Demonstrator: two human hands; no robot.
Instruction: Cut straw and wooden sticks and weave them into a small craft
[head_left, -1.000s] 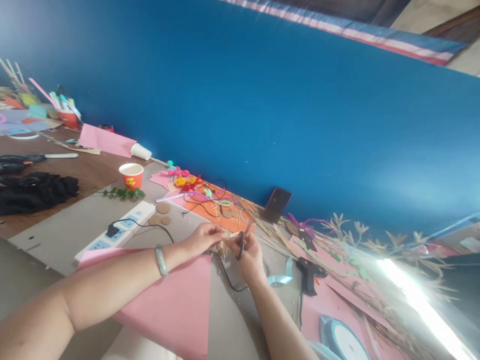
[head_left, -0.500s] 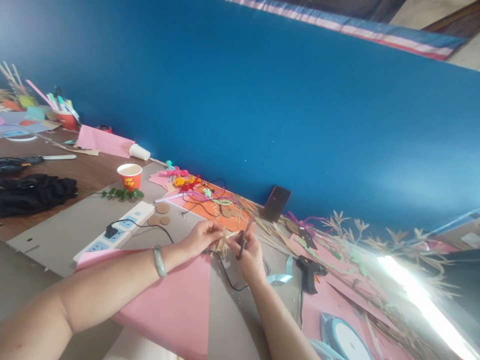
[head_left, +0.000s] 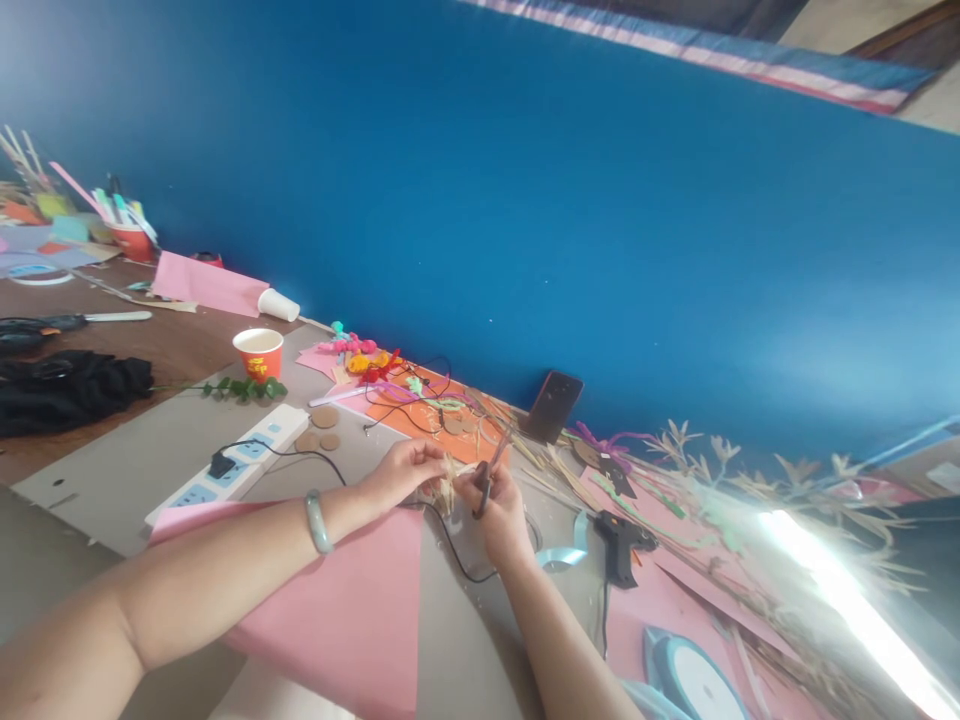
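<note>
Pale straw bundle (head_left: 448,487): a small tuft of dry yellowish fibres, held over the bench (head_left: 180,345) between both hands, at mid-view.
Left hand (head_left: 405,472): grip pinched tight on the tuft's 9 o'clock end, with a green bangle (head_left: 316,521) on the wrist.
Right hand (head_left: 501,512): grip closed round slim dark-handled scissors (head_left: 491,468). The blades point to 1 o'clock just beside the tuft, and their gap is unclear.
Pink paper sheet (head_left: 352,600): flat under the forearms, at 7 o'clock.
Black glue gun (head_left: 619,545): near the right hand, at its 3 o'clock.
White power strip (head_left: 232,465): at 9 o'clock of the left hand.
</note>
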